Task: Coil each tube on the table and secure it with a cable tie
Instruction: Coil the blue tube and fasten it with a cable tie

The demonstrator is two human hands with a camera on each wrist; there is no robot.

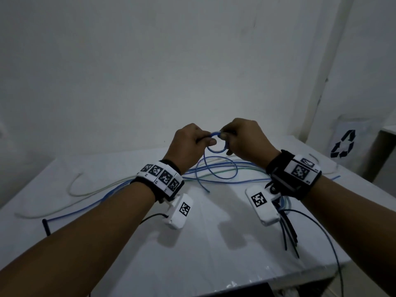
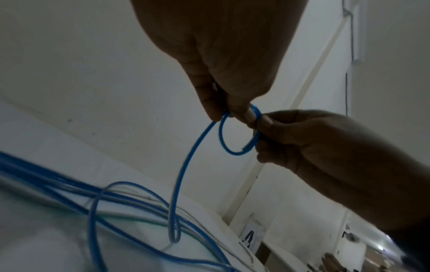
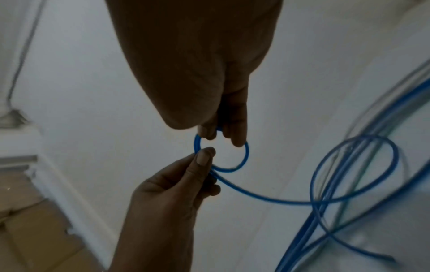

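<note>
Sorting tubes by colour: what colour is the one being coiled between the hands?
Blue tube, pinched by the left hand and right hand; clearest in the right wrist view.

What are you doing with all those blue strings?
They are thin tubes, not strings. A person is winding one blue tube into a small loop above the white table. The left hand and the right hand each pinch the loop, and the rest of that tube trails down onto the table. More blue and pale tubes lie loose there, and black cable ties wait near the right wrist. Nothing is tied yet.
</note>
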